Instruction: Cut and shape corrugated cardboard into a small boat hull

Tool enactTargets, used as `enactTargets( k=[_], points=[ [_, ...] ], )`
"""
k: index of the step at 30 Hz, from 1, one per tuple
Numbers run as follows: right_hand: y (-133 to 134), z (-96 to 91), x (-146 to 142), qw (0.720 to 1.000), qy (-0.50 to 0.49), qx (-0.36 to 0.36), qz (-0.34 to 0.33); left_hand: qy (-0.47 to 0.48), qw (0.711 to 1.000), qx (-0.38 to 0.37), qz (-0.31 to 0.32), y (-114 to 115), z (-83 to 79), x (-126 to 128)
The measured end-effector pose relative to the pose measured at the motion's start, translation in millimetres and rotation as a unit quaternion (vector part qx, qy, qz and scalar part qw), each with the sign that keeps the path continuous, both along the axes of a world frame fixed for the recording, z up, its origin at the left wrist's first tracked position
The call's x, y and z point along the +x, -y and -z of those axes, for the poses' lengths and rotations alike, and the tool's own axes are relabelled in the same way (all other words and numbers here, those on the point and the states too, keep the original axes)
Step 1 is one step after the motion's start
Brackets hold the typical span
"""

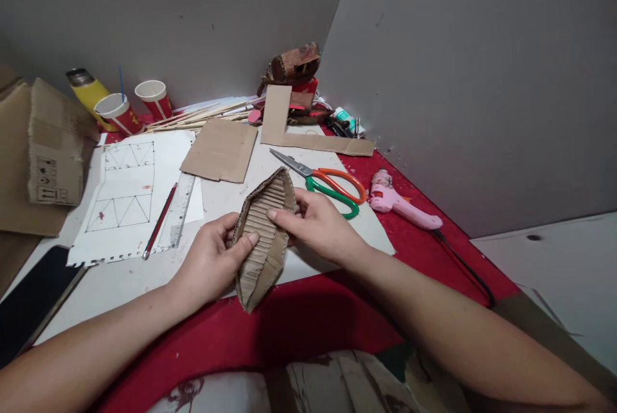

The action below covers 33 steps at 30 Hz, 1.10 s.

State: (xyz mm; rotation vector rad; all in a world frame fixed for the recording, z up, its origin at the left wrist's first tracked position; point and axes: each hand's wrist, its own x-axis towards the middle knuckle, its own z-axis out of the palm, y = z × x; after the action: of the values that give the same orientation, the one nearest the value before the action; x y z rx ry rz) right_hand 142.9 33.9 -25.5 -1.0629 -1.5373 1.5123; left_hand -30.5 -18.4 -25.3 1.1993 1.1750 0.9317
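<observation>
Both hands grip one piece of corrugated cardboard (263, 239), held tilted above the table's near edge. Its ridged inner face is bare, and the outer edges bend up. My left hand (216, 259) pinches its left side with the thumb on the ridges. On the upper right side, my right hand (315, 223) presses its thumb on the face; its other fingers are partly hidden behind. Just beyond the right hand lie scissors (311, 172) with orange and green handles. A flat cardboard square (219, 149) rests behind the held piece.
A pink glue gun (402, 202) with a black cord lies at the right. An L-shaped cardboard piece (318, 142) is farther back. At the left are a drawing sheet (128, 178), pencil (160, 220), ruler (182, 210), two cups, a yellow bottle (89, 92) and a cardboard box (55, 149).
</observation>
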Motion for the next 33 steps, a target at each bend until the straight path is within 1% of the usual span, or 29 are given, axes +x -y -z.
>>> enactTargets(
  k=[2,4,6,12,14,16,20,23,26,29,31,33],
  points=[
    [1.4,1.8,-1.6,1.0,0.008,0.006,-0.006,-0.021,1.0,0.013,-0.019,-0.1,2.1,0.6],
    [2.1,4.3,-2.7,0.999,0.007,0.032,0.0,-0.029,0.999,0.017,-0.032,-0.3,4.1,1.2],
    [1.8,6.2,-3.1,0.999,0.005,0.05,0.014,-0.019,0.999,0.009,-0.03,-0.8,4.4,1.8],
    [-3.8,6.5,1.1,0.995,0.007,0.091,0.049,0.004,0.998,-0.051,0.049,-0.9,-2.1,0.7],
    [-4.9,6.2,3.1,0.992,0.006,0.112,0.061,0.012,0.996,-0.063,0.062,-0.4,-2.2,-0.4],
    [-4.5,5.6,4.4,0.989,0.018,0.13,0.073,0.014,0.996,-0.066,0.06,-0.3,-0.6,-1.1],
    [0.2,2.2,4.6,0.986,0.046,0.139,0.079,0.016,0.997,-0.061,0.051,-0.8,2.6,0.4],
    [3.9,0.6,3.1,0.987,0.042,0.136,0.08,0.001,0.999,-0.041,0.036,-0.3,2.9,3.4],
    [4.6,3.4,0.9,0.988,0.023,0.129,0.086,-0.016,0.999,-0.023,0.015,1.3,3.3,6.7],
    [2.0,7.8,-1.2,0.989,-0.02,0.109,0.097,-0.015,1.0,-0.008,-0.013,3.0,4.5,9.0],
    [-0.1,8.7,-2.2,0.987,-0.05,0.098,0.116,-0.017,0.999,-0.002,-0.035,3.2,4.5,8.9],
    [-1.4,6.8,-2.5,0.984,-0.06,0.089,0.145,-0.028,0.998,0.005,-0.059,1.9,2.7,6.7]
  ],
)
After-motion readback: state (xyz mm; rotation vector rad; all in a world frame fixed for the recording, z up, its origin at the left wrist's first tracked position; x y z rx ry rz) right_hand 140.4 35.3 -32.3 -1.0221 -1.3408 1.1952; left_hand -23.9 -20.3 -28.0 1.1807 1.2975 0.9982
